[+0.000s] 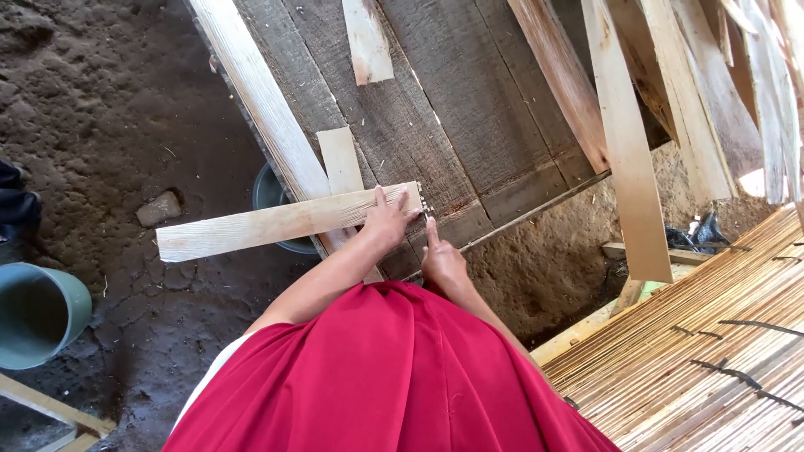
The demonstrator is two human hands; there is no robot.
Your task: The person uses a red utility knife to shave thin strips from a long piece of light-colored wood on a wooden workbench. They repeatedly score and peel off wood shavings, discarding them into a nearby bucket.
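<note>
Plank (pixel 276 223) lies crosswise over the grey counter (pixel 469 100), and our left hand (pixel 387 219) presses down on its right end, fingers spread flat, gripping nothing. Our right hand (pixel 441 258) sits just beside that end, forefinger stretched up to the small metal pins (pixel 425 207) there; whether it pinches anything we cannot tell. A dark bucket (pixel 270 194) stands under the plank. Farther left sits a green tub (pixel 38 314) on the dirt floor (pixel 100 109). Bamboo slats (pixel 712 351) lie at right.
</note>
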